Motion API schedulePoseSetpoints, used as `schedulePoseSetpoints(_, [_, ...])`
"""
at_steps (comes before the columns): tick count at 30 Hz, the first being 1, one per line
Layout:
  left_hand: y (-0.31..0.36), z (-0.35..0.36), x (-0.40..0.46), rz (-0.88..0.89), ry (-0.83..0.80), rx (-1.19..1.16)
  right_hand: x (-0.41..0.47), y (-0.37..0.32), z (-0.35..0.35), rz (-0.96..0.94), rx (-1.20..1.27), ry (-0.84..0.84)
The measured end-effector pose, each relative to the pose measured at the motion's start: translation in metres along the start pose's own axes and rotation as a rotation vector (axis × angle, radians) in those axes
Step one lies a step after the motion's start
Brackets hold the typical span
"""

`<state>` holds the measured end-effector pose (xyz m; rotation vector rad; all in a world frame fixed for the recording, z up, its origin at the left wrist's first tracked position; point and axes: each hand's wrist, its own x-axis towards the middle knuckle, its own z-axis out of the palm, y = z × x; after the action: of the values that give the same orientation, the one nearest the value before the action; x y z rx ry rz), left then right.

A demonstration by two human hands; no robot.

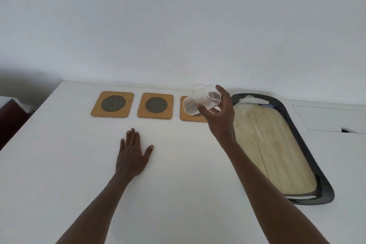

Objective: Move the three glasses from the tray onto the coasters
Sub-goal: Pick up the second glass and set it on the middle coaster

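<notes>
Table [178, 164]: white, filled the lower frame.
Right hand [219, 117]: fingers grasped tilted clear glasses [200, 101] above the rightmost coaster [188, 117], centre frame.
Left hand [131, 154]: lay flat, fingers released.
Tray [297, 134]: right.

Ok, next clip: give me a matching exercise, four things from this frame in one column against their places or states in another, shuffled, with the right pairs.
Things:
1. left hand
2. right hand
3. leftmost coaster
4. tray

States:
A. flat on the white table, palm down
B. bare, nothing on it
C. dark rim, at the right side of the table
D. holding tilted clear glasses above the rightmost coaster

Pairs: 1-A, 2-D, 3-B, 4-C
</notes>
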<state>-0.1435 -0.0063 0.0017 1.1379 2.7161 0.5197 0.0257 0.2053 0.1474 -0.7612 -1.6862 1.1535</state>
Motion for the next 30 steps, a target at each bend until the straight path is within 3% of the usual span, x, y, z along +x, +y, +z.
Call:
schedulePoseSetpoints(15, [-0.007,0.013,0.005,-0.011,0.092,0.019,0.048,0.031,0.125,0.007,-0.176,-0.194])
schedulePoseSetpoints(30, [-0.006,0.014,0.006,-0.038,0.096,0.017,0.068,0.071,0.184,0.06,-0.353,-0.325])
